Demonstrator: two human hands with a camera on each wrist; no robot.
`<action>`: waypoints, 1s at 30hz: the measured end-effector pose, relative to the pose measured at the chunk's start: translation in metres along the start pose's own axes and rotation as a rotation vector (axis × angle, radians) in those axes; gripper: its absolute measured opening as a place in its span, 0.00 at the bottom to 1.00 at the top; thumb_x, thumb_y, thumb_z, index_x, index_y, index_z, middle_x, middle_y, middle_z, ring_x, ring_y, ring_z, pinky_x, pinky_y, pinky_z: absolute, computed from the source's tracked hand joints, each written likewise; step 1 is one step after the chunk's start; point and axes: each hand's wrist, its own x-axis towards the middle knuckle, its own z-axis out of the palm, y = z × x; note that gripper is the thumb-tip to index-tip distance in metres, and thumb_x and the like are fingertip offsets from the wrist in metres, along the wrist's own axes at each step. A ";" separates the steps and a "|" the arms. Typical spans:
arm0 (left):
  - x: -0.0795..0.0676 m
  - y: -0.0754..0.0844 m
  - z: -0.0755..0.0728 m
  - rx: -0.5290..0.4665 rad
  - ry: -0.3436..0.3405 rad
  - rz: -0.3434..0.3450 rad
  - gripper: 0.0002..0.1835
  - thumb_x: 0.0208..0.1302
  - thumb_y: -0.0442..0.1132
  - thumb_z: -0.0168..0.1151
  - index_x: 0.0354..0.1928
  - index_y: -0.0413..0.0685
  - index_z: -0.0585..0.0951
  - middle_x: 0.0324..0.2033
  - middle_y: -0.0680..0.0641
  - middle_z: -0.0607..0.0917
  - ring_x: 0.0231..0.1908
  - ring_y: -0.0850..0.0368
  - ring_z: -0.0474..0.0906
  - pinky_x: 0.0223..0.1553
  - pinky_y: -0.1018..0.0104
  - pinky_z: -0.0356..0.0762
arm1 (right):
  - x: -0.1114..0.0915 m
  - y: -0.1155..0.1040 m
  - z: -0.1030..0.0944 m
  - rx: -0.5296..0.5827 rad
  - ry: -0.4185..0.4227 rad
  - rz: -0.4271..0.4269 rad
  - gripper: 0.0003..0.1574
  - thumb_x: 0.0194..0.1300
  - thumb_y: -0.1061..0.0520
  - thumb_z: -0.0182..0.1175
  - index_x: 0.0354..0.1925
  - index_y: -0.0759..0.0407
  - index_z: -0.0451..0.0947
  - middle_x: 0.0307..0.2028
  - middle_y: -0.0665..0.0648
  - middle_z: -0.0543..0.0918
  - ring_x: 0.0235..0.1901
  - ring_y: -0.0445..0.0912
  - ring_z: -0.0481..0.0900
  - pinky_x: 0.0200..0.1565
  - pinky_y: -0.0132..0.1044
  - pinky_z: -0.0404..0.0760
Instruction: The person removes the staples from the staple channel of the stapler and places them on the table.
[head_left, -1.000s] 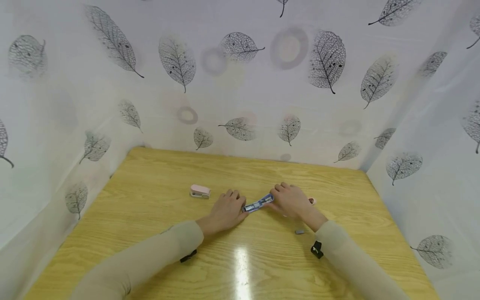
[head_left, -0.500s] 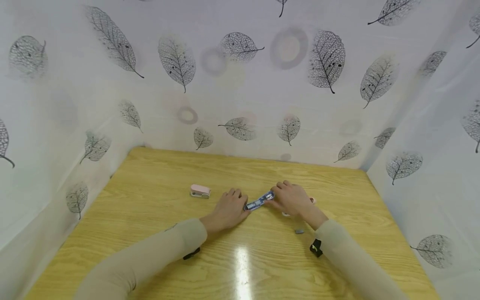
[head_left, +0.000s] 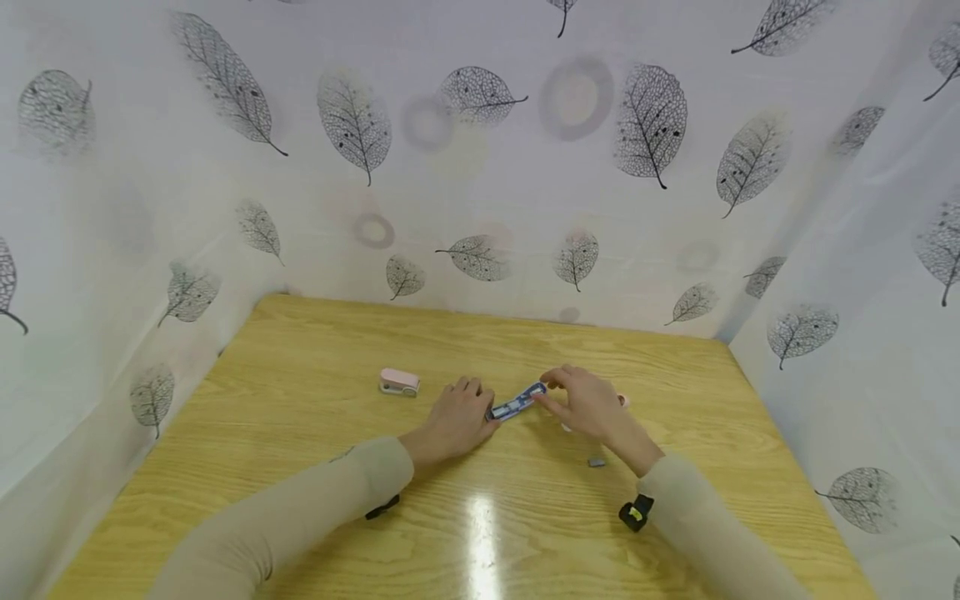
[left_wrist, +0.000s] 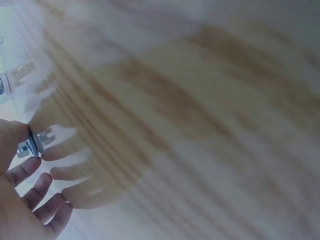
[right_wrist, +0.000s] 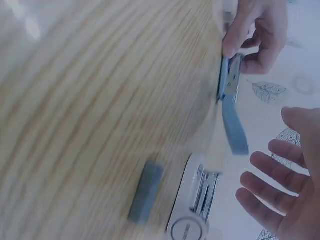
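A blue stapler [head_left: 517, 403], its top swung back from its base, lies between my two hands above the wooden table. My left hand [head_left: 453, 421] pinches its left end between thumb and fingers; the left wrist view catches that pinch at the edge. By the other end is my right hand [head_left: 592, 404]. In the right wrist view its fingers [right_wrist: 272, 170] are spread and apart from the blue arm of the stapler [right_wrist: 234, 125]. Near this hand lie a grey strip of staples [right_wrist: 146, 192] and an opened white stapler [right_wrist: 189, 205], which the head view mostly hides behind the hand.
A closed pink stapler [head_left: 399, 382] sits on the table [head_left: 337, 333] left of my left hand. Leaf-printed curtains [head_left: 480, 192] surround the table at the back and sides.
My right hand has let go of the blue stapler's right end and its fingers have spread. The left hand keeps its pinch, and the stapler has tilted slightly up at the right.
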 end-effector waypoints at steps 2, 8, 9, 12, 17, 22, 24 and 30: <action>0.000 0.000 0.000 0.007 -0.001 0.002 0.19 0.74 0.61 0.62 0.45 0.53 0.81 0.44 0.47 0.82 0.47 0.51 0.79 0.49 0.54 0.81 | -0.001 -0.005 -0.001 0.119 0.002 0.043 0.21 0.72 0.43 0.68 0.53 0.55 0.86 0.44 0.55 0.91 0.42 0.50 0.89 0.39 0.45 0.87; -0.001 0.000 0.002 0.017 0.016 0.018 0.19 0.74 0.61 0.63 0.45 0.52 0.80 0.43 0.47 0.81 0.45 0.51 0.78 0.46 0.55 0.81 | 0.000 -0.014 0.001 0.436 -0.044 0.178 0.15 0.76 0.48 0.64 0.50 0.56 0.87 0.42 0.55 0.91 0.38 0.45 0.86 0.39 0.36 0.84; -0.001 0.000 0.002 0.017 0.017 0.020 0.19 0.74 0.61 0.63 0.45 0.52 0.81 0.43 0.47 0.81 0.45 0.51 0.78 0.46 0.55 0.81 | 0.000 -0.015 0.002 0.482 -0.054 0.200 0.15 0.76 0.48 0.64 0.50 0.57 0.87 0.42 0.56 0.91 0.37 0.47 0.86 0.37 0.35 0.83; -0.002 0.001 0.000 0.018 0.017 0.017 0.19 0.74 0.60 0.63 0.45 0.52 0.81 0.43 0.47 0.81 0.44 0.51 0.78 0.46 0.56 0.81 | 0.003 -0.016 0.007 0.634 -0.086 0.267 0.16 0.77 0.51 0.64 0.50 0.63 0.87 0.40 0.62 0.90 0.33 0.52 0.86 0.33 0.35 0.84; -0.002 0.001 -0.001 0.016 0.016 0.012 0.19 0.74 0.60 0.63 0.44 0.51 0.80 0.41 0.47 0.80 0.43 0.52 0.77 0.45 0.56 0.79 | 0.007 -0.023 0.015 0.838 -0.142 0.359 0.18 0.77 0.57 0.62 0.52 0.73 0.85 0.37 0.68 0.90 0.28 0.48 0.87 0.30 0.36 0.87; -0.002 0.001 -0.001 0.016 0.004 0.005 0.20 0.75 0.60 0.62 0.46 0.51 0.80 0.43 0.47 0.81 0.44 0.51 0.77 0.46 0.56 0.80 | 0.009 -0.034 0.021 0.900 -0.151 0.442 0.19 0.76 0.57 0.63 0.51 0.75 0.84 0.38 0.68 0.91 0.29 0.42 0.88 0.32 0.34 0.87; -0.002 0.001 0.000 0.025 0.002 0.004 0.21 0.75 0.60 0.61 0.49 0.50 0.81 0.44 0.46 0.82 0.45 0.51 0.78 0.47 0.55 0.80 | 0.011 -0.039 0.024 0.896 -0.150 0.466 0.18 0.75 0.57 0.64 0.50 0.74 0.85 0.37 0.68 0.92 0.29 0.43 0.89 0.32 0.34 0.88; -0.001 0.001 0.001 0.052 0.011 0.014 0.24 0.77 0.60 0.59 0.55 0.47 0.82 0.49 0.44 0.83 0.50 0.47 0.80 0.51 0.52 0.83 | 0.012 -0.047 0.032 0.849 -0.175 0.480 0.17 0.76 0.56 0.64 0.49 0.72 0.86 0.35 0.67 0.92 0.29 0.48 0.91 0.33 0.38 0.89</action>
